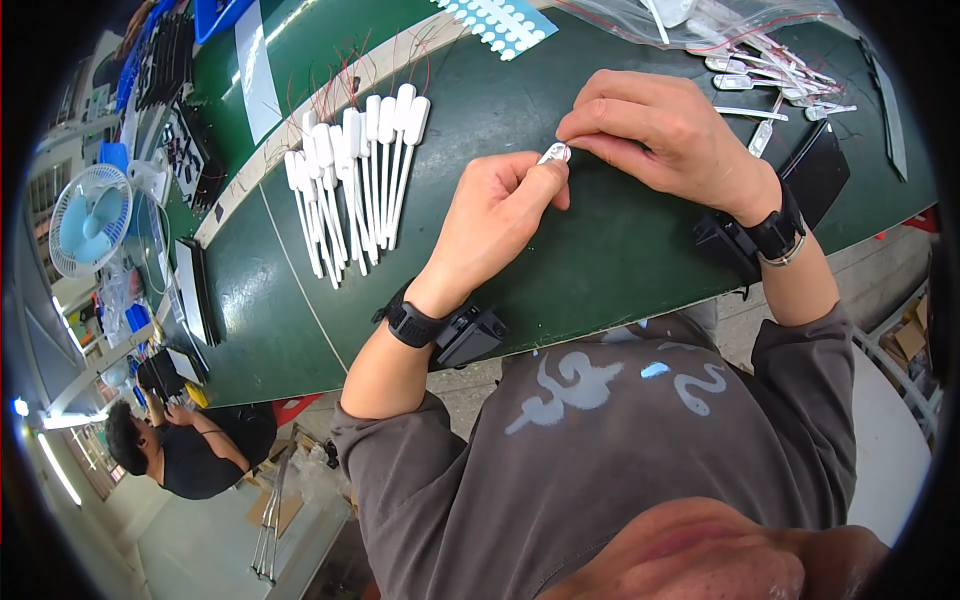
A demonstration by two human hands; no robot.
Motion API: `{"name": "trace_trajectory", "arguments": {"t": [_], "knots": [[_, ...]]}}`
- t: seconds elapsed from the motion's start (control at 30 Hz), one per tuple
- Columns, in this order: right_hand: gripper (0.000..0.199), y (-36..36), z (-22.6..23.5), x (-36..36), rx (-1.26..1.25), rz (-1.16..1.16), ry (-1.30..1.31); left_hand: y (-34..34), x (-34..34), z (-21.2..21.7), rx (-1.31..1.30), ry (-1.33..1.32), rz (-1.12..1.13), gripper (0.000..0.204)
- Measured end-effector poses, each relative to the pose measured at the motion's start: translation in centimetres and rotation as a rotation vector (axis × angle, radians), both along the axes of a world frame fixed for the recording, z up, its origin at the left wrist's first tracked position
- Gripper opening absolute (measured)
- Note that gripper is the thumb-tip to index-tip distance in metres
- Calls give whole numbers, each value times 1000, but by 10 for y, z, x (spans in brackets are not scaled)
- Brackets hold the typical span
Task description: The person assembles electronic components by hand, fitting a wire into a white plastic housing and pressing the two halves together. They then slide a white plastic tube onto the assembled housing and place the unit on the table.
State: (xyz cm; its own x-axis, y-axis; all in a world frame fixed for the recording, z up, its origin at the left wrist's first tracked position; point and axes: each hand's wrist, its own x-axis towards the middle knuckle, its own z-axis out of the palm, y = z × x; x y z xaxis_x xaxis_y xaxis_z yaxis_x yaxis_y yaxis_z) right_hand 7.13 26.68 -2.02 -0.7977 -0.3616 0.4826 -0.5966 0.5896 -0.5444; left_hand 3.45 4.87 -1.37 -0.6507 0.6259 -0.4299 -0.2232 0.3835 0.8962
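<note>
My left hand (pixel 503 212) is closed around a small white plastic piece (pixel 556 152), its rounded open end showing between thumb and forefinger. The rest of that piece is hidden in my palm. Just to its right, my right hand (pixel 665 128) has thumb and forefinger pinched together by the rounded end; what they hold, if anything, is too small to make out. Left of my hands lies a bunch of white paddle-shaped plastic sticks (pixel 383 125), wide ends away from me, with thin red wires trailing from them.
More white sticks with red wires (pixel 735 82) lie loosely at the far right beside a clear plastic bag (pixel 640 22). A sheet of white stickers (pixel 505 28) sits at the back of the green table (pixel 600 260). Farther left are a fan (pixel 92 220) and another person (pixel 205 450).
</note>
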Motion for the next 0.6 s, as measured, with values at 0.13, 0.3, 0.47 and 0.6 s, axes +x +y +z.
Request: {"name": "trace_trajectory", "arguments": {"t": [0.13,0.3,0.47,0.6], "knots": [[15,0,0,0,-6,8,-3,-1,0,0,3,-17,-2,36],[15,1,0,0,1,11,4,-3,-4,2,-3,-76,2,39],[17,0,1,0,-14,14,2,-3,-3,2,15,-76,2,39],[17,0,0,0,-9,6,10,-2,-3,4,19,-64,6,40]]}}
